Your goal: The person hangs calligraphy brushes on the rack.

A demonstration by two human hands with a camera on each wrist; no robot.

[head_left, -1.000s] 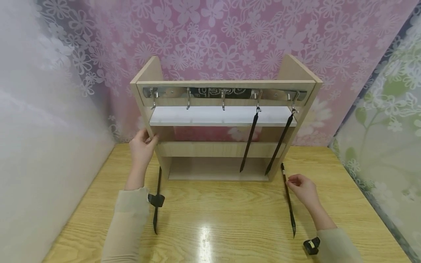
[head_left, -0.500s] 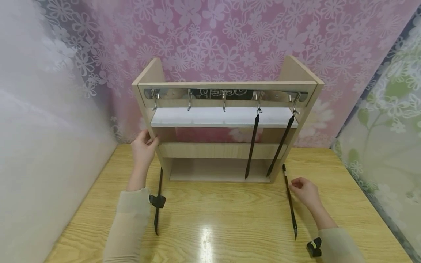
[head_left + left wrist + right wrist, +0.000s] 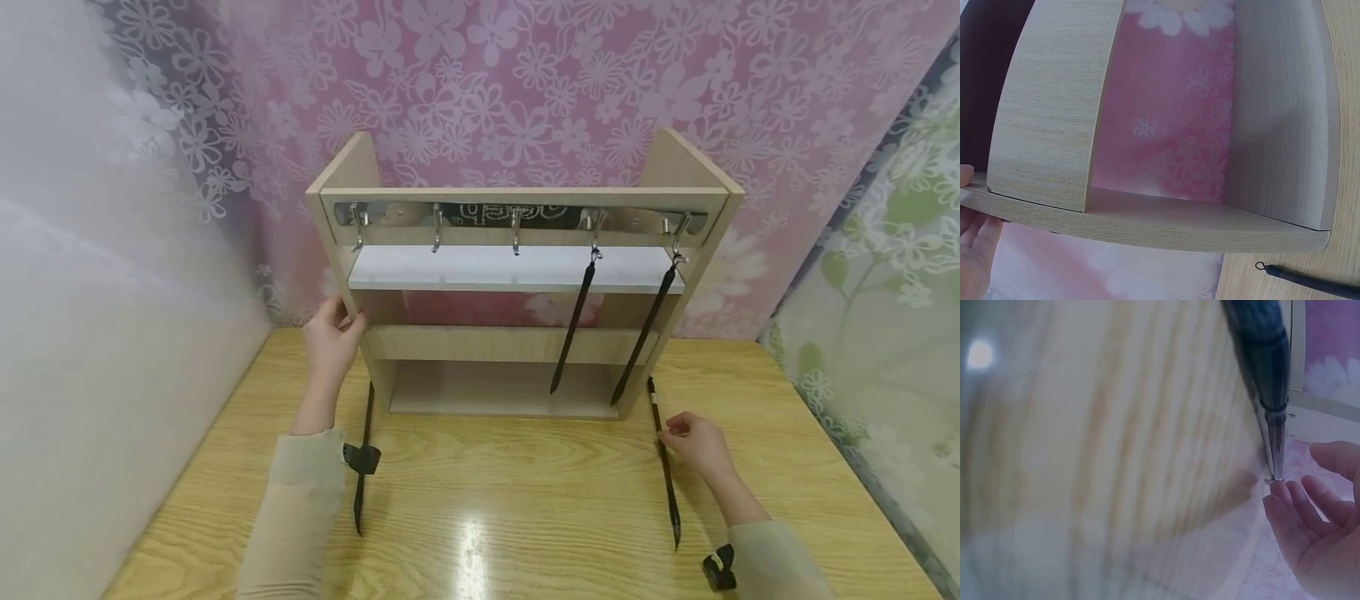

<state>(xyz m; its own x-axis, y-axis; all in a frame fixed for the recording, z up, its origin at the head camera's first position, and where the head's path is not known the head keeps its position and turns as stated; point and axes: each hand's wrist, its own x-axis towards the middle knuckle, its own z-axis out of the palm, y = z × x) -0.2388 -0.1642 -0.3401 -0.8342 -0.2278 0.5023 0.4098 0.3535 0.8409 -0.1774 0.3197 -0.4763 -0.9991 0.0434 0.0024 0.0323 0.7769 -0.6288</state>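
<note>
A small wooden shelf rack stands on the table with a row of metal hooks along its top board. My left hand grips the rack's left side panel, thumb at the front edge and fingers behind; the left wrist view shows this hand only partly. Two dark calligraphy brushes hang by loops from the right-hand hooks, one brush left of the other brush. A third brush lies right of the rack. My right hand is at its handle, fingertips touching or nearly touching, thumb apart in the right wrist view.
Another brush lies on the table left of the rack, partly behind the left wrist's black camera. A pink floral curtain hangs behind the rack. A pale wall borders the left side.
My right hand has moved slightly down along the lying brush, closer to it. The left hanging brush swings a little. My left hand keeps its grip on the panel. The head view has shifted slightly.
</note>
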